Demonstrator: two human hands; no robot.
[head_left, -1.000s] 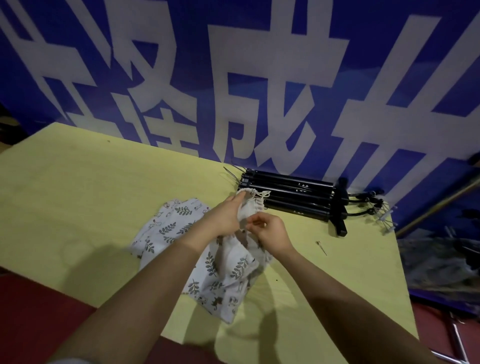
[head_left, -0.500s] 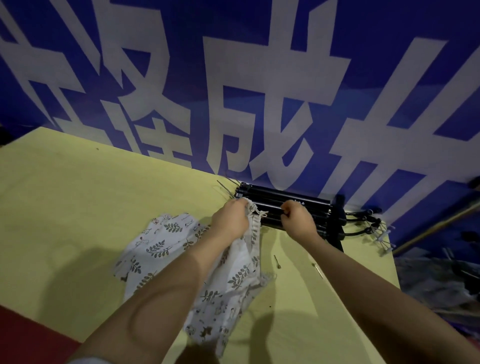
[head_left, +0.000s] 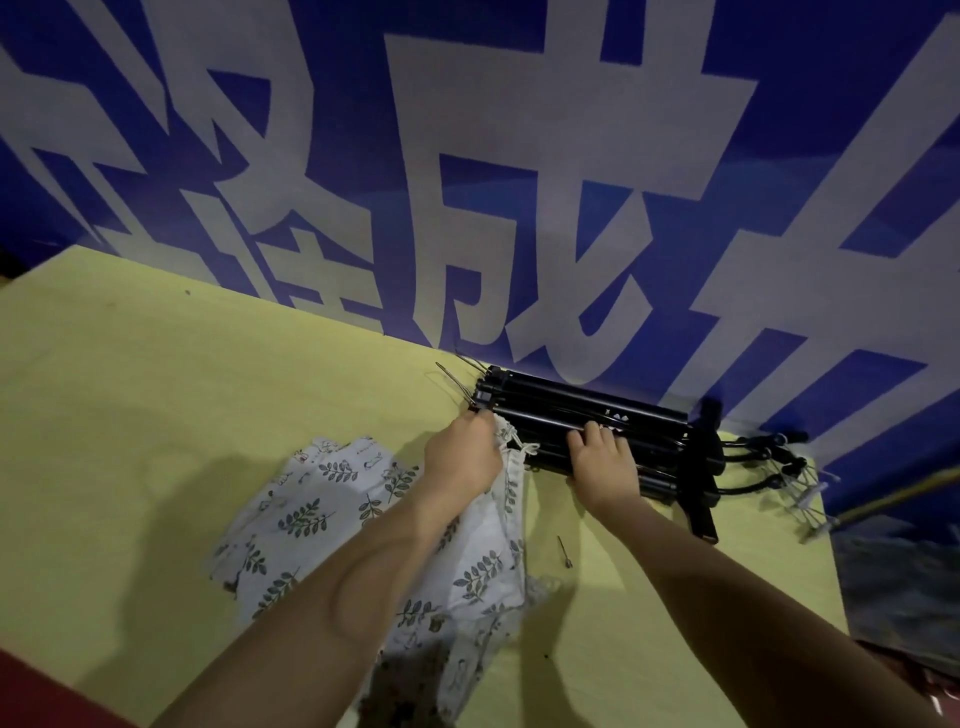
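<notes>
The left hand (head_left: 462, 457) clutches the gathered mouth of the leaf-print drawstring bag (head_left: 311, 514), its fingers hidden behind the knuckles. The bag lies on the yellow table (head_left: 156, 389), its mouth touching the left end of the folded black stand (head_left: 561, 402). The right hand (head_left: 605, 470) grasps the stand's tubes, fingertips out of sight. The stand's right end is a dim tangle.

Dim, uneven indoor light, soft shadows falling leftward on the table (head_left: 130, 395), edges bowed by wide-angle, detail slightly soft.
</notes>
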